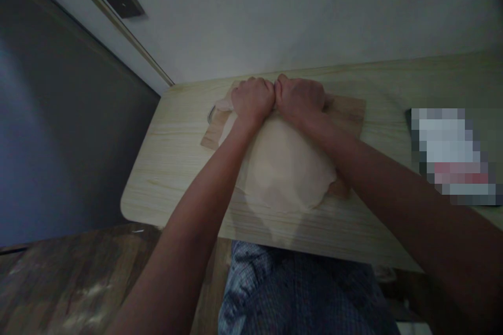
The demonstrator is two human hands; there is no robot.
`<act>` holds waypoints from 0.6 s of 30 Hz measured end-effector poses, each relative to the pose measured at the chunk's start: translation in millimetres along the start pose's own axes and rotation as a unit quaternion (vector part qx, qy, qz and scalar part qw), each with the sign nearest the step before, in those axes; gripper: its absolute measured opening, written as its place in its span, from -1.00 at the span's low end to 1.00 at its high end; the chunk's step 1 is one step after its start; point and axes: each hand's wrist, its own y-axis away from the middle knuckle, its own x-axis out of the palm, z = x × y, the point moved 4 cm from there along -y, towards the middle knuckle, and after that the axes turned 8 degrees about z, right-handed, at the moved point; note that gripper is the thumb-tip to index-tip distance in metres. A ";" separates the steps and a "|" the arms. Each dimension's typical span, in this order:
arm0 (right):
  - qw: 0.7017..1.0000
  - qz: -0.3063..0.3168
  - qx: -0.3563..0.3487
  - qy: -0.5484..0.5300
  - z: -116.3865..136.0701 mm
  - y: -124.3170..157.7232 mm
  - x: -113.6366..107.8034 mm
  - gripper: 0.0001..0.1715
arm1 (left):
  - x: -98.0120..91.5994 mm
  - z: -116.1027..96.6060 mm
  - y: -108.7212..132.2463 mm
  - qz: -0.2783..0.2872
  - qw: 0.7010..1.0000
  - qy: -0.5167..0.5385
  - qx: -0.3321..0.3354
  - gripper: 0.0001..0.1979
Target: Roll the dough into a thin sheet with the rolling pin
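Observation:
A wide, thin sheet of pale dough [291, 167] lies over a wooden board [349, 112] and hangs past its near edge onto the table. At the far edge of the sheet, my left hand [254, 97] is closed over a rolled part of the dough, whose end sticks out to the left. Right beside it, my right hand [299, 97] is closed on the same rolled edge, the thumbs of both hands meeting. Whether anything lies inside the roll is hidden.
The board with a metal handle [211, 114] rests on a light wooden table [157, 167] against a white wall [251, 15]. A dark-edged flat item [451, 152], blurred out, lies at the right. A grey panel [70, 115] stands left.

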 end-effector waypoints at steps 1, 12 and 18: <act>1.000 0.000 -0.001 0.000 -0.3 -1.6 0.2 -0.51 | 0.4 0.1 -2.0 0.002 1.000 0.000 -0.001 -0.56; 1.000 -0.007 -0.010 -0.024 -0.6 -2.7 1.4 -0.47 | -1.5 -1.8 -4.3 -0.008 0.999 -0.029 0.010 -0.58; 0.999 -0.011 -0.011 -0.034 0.4 1.2 6.0 -0.46 | -3.7 -2.3 4.4 0.003 0.999 -0.044 0.009 -0.57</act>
